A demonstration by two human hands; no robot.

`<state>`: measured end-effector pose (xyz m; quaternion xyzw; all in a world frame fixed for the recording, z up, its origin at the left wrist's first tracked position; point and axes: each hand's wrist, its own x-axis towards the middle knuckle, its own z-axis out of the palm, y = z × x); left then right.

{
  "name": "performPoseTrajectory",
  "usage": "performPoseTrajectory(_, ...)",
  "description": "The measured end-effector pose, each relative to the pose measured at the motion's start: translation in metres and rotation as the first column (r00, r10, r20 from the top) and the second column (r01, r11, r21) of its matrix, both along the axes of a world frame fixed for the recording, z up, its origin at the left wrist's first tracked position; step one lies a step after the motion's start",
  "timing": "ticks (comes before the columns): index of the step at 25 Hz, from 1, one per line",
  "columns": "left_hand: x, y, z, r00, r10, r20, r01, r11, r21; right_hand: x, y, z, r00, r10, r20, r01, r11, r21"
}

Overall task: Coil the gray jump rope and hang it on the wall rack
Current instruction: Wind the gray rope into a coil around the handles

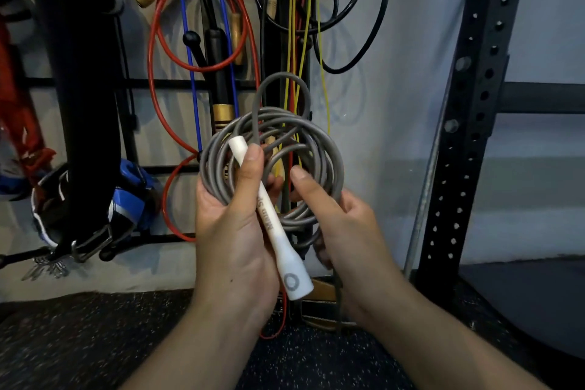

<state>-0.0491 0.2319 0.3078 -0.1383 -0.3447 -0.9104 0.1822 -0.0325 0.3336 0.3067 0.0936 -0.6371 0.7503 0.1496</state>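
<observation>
The gray jump rope (329,149) is wound into a round coil of several loops, held up in front of the wall rack (95,83). My left hand (234,231) grips the coil's left side together with the rope's white handle (278,231), thumb pressed on the handle. My right hand (345,225) holds the coil's lower right part, thumb on the front of the loops and fingers behind. One gray loop (285,85) sticks up above the coil. The rope's other handle is hidden.
Red (152,51), blue (190,73), yellow (304,41) and black (361,41) ropes hang on the rack behind the coil. A black belt and blue gloves (126,199) hang at left. A black perforated upright (474,104) stands at right. Speckled rubber floor (95,342) lies below.
</observation>
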Motion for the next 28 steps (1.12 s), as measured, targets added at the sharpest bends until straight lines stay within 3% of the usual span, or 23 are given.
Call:
performPoseTrajectory(3,0.0,0.002,0.0,0.999,0.04,-0.014,-0.039,0.999,0.02,0.003,-0.007,-0.009,0.981,0.116,0.158,-0.101,0.99,-0.1)
performPoseTrajectory(6,-0.001,0.004,-0.002,0.997,0.071,-0.026,-0.07,0.997,0.042,0.003,-0.012,-0.011,0.971,0.146,0.192,-0.119,0.982,-0.144)
performPoseTrajectory(11,-0.001,0.005,0.0,0.982,0.185,-0.04,-0.185,0.983,0.011,0.003,-0.019,-0.009,0.973,0.085,0.213,-0.067,0.994,-0.092)
performPoseTrajectory(19,0.004,0.011,-0.008,0.968,0.214,-0.131,-0.236,0.954,-0.184,0.007,-0.026,-0.009,0.984,-0.073,0.161,0.117,0.95,-0.289)
performPoseTrajectory(21,0.001,0.003,-0.007,0.984,0.145,-0.102,-0.162,0.968,-0.189,0.005,-0.019,-0.004,0.982,-0.104,0.159,0.137,0.967,-0.217)
performPoseTrajectory(24,-0.009,-0.017,-0.005,0.999,0.023,-0.047,-0.036,0.956,-0.291,-0.001,0.004,0.009,0.97,-0.19,0.15,0.181,0.981,0.071)
performPoseTrajectory(28,-0.016,-0.046,0.005,0.995,-0.104,-0.002,0.088,0.85,-0.52,-0.007,0.038,0.031,0.972,-0.231,0.035,0.198,0.894,0.401)
